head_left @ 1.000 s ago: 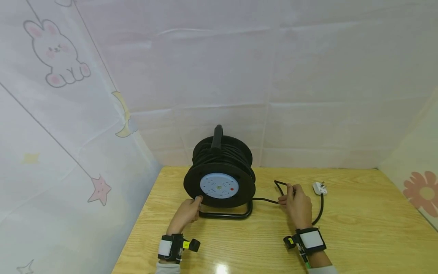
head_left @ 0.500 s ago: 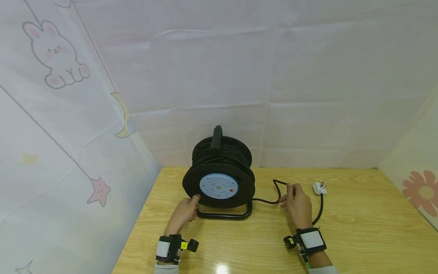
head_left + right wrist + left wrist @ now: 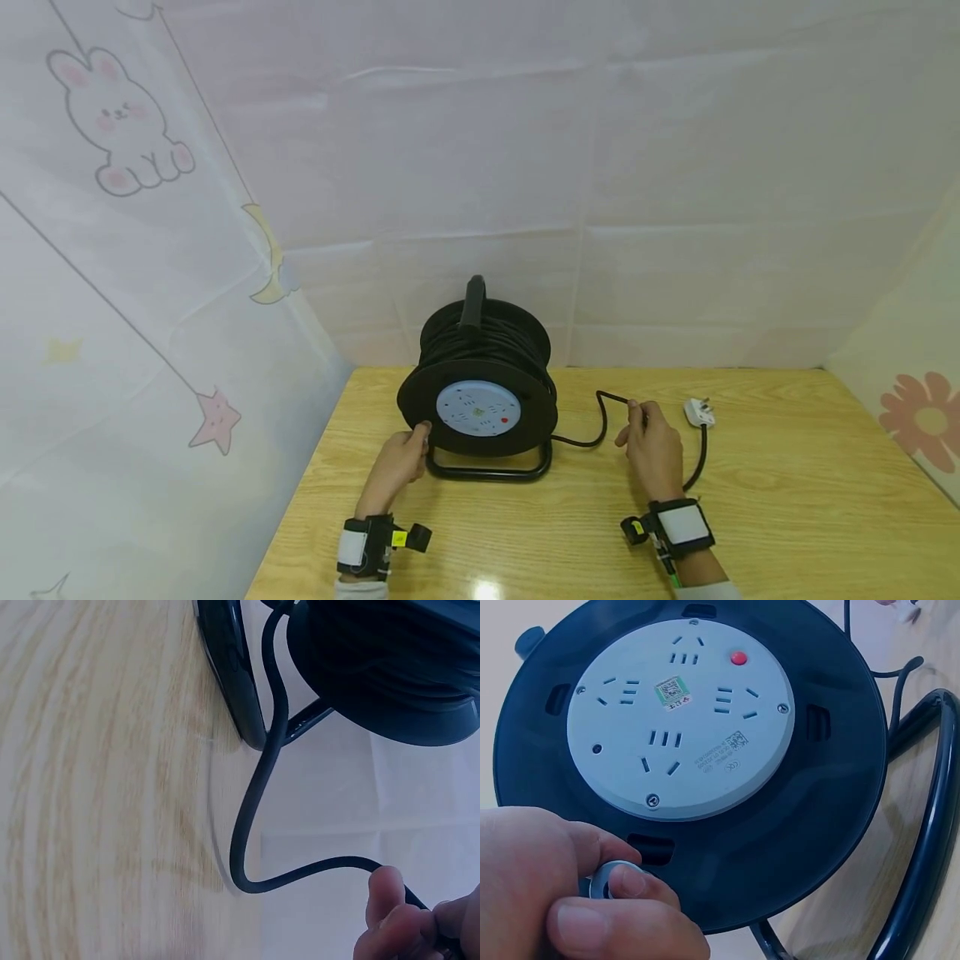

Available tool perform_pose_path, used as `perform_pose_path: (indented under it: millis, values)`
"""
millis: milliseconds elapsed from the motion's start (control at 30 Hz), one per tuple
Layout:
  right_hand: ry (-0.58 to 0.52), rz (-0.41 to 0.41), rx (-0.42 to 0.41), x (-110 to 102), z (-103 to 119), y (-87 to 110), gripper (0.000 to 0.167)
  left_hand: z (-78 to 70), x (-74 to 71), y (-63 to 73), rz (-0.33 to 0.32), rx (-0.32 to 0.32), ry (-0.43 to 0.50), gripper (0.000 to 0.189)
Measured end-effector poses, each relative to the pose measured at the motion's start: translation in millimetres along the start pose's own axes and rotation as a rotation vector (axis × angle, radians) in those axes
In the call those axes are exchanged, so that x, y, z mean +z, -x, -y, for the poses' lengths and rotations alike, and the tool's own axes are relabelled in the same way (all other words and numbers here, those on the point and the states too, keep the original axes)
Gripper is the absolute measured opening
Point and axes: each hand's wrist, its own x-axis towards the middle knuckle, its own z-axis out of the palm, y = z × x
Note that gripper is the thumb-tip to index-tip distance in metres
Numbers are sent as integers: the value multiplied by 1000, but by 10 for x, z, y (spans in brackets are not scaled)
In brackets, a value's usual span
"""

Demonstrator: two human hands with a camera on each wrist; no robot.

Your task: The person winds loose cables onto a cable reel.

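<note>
A black cable reel (image 3: 420, 392) stands on its tubular frame (image 3: 487, 475), its round socket panel (image 3: 477, 408) facing me. My left hand (image 3: 393, 467) is at the lower left of the reel's front disc. In the left wrist view, its fingers curl round a small knob (image 3: 607, 879) with a grey, round end, largely hidden by them. Black cable (image 3: 577, 442) leaves the reel on the right and bends up to my right hand (image 3: 655, 446). Thumb and fingers pinch the cable there, as the right wrist view shows. The white plug (image 3: 700, 412) lies beyond that hand.
The wooden table (image 3: 787, 467) meets a pale cloth backdrop (image 3: 712, 292) at the back and a printed cloth on the left. The reel's carrying handle (image 3: 472, 308) sticks up on top. More cable (image 3: 701, 458) curves from the plug towards the right wrist.
My left hand has moved slightly left and up with the knob, and the disc has turned a little clockwise. The cable's bend has drawn slightly left, while the right hand stays put.
</note>
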Motion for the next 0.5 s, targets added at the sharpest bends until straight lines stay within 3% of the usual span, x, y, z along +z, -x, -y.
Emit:
perform_pose_path:
  millis: [300, 500]
  values:
    - [2, -14, -1, -16, 22, 5, 43, -15, -24, 12, -39, 39, 16, 60]
    - [5, -10, 5, -23, 44, -2, 42, -56, -38, 13, -62, 31, 22, 63]
